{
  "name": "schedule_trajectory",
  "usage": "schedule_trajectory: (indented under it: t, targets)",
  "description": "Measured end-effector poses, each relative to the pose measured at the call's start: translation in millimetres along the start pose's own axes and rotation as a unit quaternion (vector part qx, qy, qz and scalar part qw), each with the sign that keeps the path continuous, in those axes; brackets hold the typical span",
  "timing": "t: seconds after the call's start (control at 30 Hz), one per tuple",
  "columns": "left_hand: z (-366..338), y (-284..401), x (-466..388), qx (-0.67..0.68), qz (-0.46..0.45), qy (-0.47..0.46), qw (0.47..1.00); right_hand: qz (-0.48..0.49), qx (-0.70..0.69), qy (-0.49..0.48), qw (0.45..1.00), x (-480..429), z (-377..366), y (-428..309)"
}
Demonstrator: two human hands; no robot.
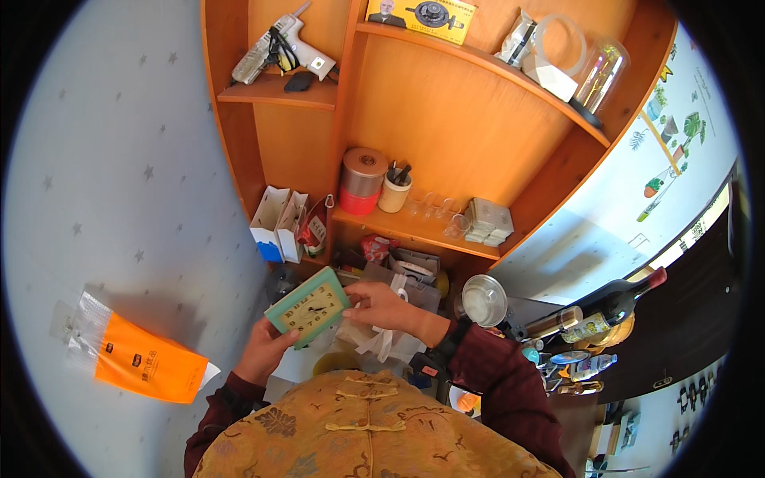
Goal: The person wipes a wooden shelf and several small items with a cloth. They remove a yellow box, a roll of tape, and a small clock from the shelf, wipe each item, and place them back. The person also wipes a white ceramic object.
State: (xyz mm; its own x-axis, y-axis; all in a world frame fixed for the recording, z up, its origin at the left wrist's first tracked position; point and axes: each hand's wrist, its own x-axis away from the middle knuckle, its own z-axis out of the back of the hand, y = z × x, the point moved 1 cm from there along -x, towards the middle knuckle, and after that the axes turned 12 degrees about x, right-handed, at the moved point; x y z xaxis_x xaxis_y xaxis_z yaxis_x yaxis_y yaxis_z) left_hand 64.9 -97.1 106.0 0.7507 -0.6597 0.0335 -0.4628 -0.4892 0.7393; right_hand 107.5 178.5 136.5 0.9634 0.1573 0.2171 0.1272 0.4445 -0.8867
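A square clock [311, 308] with a mint-green frame and a cream face is held up in front of me, tilted, its dial showing. My left hand [266, 346] grips its lower left corner, the thumb lying over the edge. At the opposite side, my right hand [382, 305] has fingers and thumb on the frame's right edge. Below and behind the clock sits a translucent plastic bag or box [358, 340] with a white ribbon [388, 343], partly covered by my right forearm.
An orange wooden shelf unit [442, 119] rises ahead. Its lower shelf holds a metal-and-red canister [363, 179], a pen cup [394, 191], clear glass cups [430, 206] and stacked grey boxes [489, 221]. An orange bag [152, 358] hangs on the left wall; a wine bottle [615, 308] is at right.
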Motion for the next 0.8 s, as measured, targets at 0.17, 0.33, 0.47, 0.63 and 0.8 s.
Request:
schedule_trajectory:
  t: [0.17,0.33,0.47,0.63,0.8]
  targets:
    - [1.1,-5.6,-4.0,-0.086,0.059,-0.026,0.994,0.081,0.043,0.082,0.992,3.3,-9.5,27.7]
    - [-2.7,-17.3,-11.7,-0.091,0.065,-0.040,0.993,0.039,-0.016,0.061,0.997,9.8,-9.6,36.4]
    - [-3.0,-16.9,-13.6,-0.052,0.001,-0.048,0.998,0.016,-0.049,0.066,0.996,20.3,1.7,40.9]
    - [15.4,-4.6,1.5,-0.054,0.044,0.019,0.997,-0.032,-0.067,0.163,0.984,45.7,44.0,57.1]
    - [35.4,-4.5,17.6,-0.049,0.045,0.074,0.995,-0.099,-0.107,0.321,0.936,86.0,121.3,76.9]
